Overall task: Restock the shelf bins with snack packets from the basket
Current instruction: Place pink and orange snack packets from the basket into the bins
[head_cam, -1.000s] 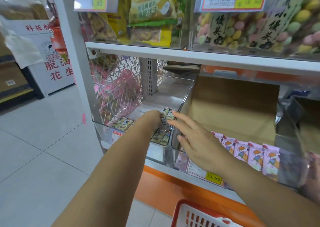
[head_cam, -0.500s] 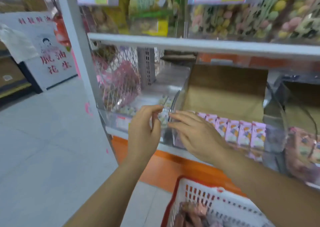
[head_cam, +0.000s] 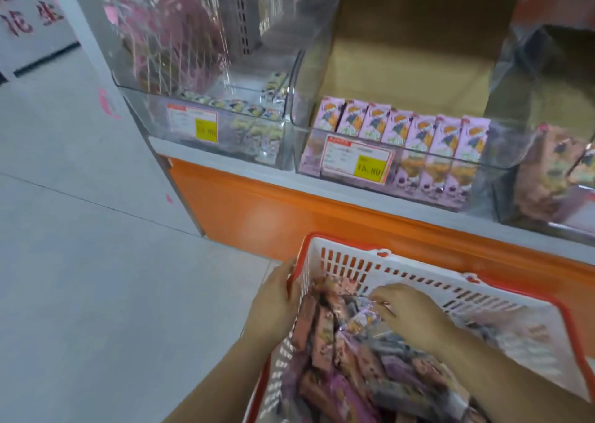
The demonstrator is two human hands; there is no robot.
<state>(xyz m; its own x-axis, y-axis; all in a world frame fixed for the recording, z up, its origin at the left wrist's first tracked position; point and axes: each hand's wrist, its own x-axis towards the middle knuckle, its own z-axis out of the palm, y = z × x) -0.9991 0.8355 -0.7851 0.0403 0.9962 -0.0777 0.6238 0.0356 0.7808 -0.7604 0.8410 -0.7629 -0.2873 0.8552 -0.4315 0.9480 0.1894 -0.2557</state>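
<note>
A white basket [head_cam: 418, 282] with an orange rim sits low in front of the shelf, filled with several pink, purple and brown snack packets [head_cam: 325, 332]. My left hand [head_cam: 273, 306] grips the basket's left rim, its fingers curled over the edge. Inside the basket, my right hand [head_cam: 409, 316] has its fingers curled down on the pile and pinches a packet; blur hides which one. Above, a clear left bin [head_cam: 206, 97] holds small packets, and the middle bin [head_cam: 502, 161] holds a row of upright pink packets [head_cam: 402, 126].
A third bin at the far right holds brownish packets [head_cam: 547, 171]. A cardboard sheet [head_cam: 412, 52] stands behind the pink packets. Yellow price tags [head_cam: 370, 168] hang on the bin fronts. An orange base panel [head_cam: 257, 216] runs under the shelf, with grey floor tiles [head_cam: 80, 261] to the left.
Both hands have dropped from the left bin's front edge down to the basket. The view has tilted down, bringing the basket and its packets fully into sight.
</note>
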